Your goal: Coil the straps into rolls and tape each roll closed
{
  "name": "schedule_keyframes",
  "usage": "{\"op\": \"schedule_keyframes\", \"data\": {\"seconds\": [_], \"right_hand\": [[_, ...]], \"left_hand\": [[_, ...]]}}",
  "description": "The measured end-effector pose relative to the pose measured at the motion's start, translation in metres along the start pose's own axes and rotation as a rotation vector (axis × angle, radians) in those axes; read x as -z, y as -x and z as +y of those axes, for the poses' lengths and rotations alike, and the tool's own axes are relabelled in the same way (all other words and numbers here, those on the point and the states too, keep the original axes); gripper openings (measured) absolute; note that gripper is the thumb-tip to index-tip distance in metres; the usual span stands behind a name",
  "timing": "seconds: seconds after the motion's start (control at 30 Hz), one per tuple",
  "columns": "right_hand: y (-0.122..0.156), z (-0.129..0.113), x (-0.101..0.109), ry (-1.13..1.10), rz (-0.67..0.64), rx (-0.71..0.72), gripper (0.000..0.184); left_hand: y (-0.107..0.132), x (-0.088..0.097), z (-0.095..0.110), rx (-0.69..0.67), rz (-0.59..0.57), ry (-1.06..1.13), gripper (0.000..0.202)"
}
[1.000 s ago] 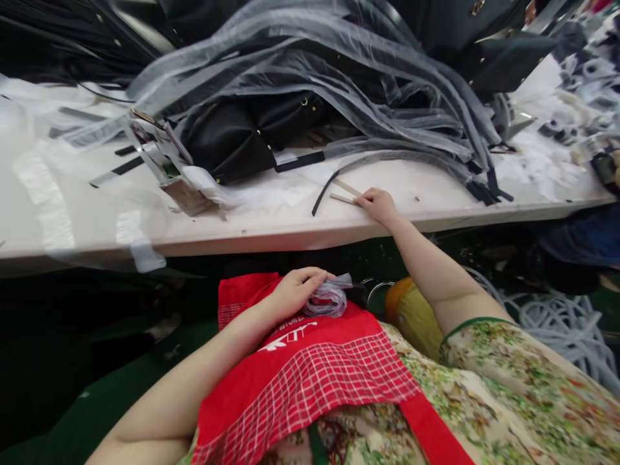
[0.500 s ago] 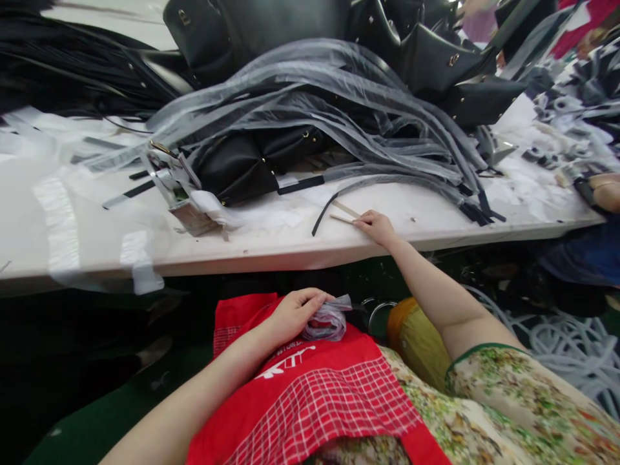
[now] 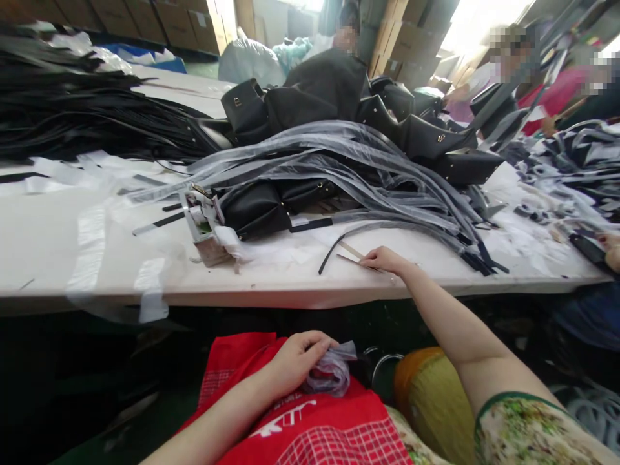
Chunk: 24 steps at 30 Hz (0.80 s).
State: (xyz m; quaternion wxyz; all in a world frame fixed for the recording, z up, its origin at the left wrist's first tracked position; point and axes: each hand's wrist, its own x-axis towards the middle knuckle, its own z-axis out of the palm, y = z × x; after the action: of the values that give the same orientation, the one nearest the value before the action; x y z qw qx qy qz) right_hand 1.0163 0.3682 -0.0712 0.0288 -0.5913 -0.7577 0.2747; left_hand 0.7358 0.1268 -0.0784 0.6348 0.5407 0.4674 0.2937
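My left hand (image 3: 301, 363) rests on my lap, its fingers closed round a coiled strap wrapped in clear plastic (image 3: 330, 374). At the table's front edge, my right hand (image 3: 385, 260) pinches a thin two-pronged tool (image 3: 349, 259), possibly tweezers; its grip end is hidden by the fingers. Just left of the prongs lies the dark curved end of a strap (image 3: 328, 256). Behind it is a pile of plastic-wrapped straps (image 3: 349, 166), draped over black leather bags (image 3: 256, 210).
A small open box of bits (image 3: 212, 248) stands left on the white table (image 3: 43, 258). Black strips (image 3: 87, 123) are heaped at the back left. Co-workers are at the far side and right; one person's hand (image 3: 613, 252) shows at the right edge. A yellow bundle (image 3: 431, 400) sits beside my lap.
The view has tilted up, showing more of the room beyond the table. Both hands keep nearly the same places, the left on the coiled strap and the right at the thin tool.
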Motion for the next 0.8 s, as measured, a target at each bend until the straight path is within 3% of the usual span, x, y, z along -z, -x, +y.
{"op": "schedule_keyframes", "data": {"seconds": [0.13,0.4,0.8], "right_hand": [[0.001,-0.001,0.001,0.008,-0.023,-0.004,0.023],[0.012,-0.008,-0.013,0.047,0.077,-0.038,0.023],[0.011,-0.022,-0.006,0.224,0.060,-0.031,0.021]], "left_hand": [[0.000,0.000,0.001,-0.023,-0.004,0.000,0.042],[-0.002,-0.001,0.002,-0.020,-0.017,0.016,0.042],[-0.003,-0.003,0.000,-0.019,-0.031,0.015,0.040]]}}
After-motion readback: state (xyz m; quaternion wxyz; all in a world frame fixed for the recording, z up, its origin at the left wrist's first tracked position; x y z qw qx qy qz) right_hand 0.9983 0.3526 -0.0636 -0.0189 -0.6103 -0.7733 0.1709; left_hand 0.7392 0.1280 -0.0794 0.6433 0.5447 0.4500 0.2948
